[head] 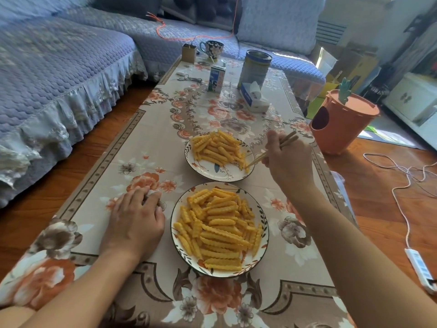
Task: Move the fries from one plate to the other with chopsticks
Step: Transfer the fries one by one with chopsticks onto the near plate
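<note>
Two plates [220, 176] nearly touch; right grip [289, 159] pinches chopsticks [260, 158], left [134, 221] spread flat.

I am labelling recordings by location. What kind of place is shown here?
Most likely a home living room: a sofa with a quilted cover, a low table under a floral cloth, and a mug and tissue box on it.

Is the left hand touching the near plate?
Apart. The head view shows a strip of bare tablecloth between the left hand, which lies flat on the cloth, and the near plate's rim.
</note>
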The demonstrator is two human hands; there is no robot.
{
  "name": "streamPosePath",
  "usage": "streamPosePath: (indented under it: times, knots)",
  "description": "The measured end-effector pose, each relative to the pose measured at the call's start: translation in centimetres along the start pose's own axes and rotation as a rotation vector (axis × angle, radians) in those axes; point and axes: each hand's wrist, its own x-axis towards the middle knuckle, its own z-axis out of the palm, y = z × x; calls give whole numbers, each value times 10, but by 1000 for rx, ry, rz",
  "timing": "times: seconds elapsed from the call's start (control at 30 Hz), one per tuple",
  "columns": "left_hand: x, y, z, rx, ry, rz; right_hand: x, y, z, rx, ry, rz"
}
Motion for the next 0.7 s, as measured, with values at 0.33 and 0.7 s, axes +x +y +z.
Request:
streamPosePath:
  times: [0.33,0.7]
  knots:
    - [-1,1,0,-8,11,8,-4,-18,8,-83,-48,-18]
    - [-1,1,0,-21,24,3,-54,-37,-89,367,-43,356]
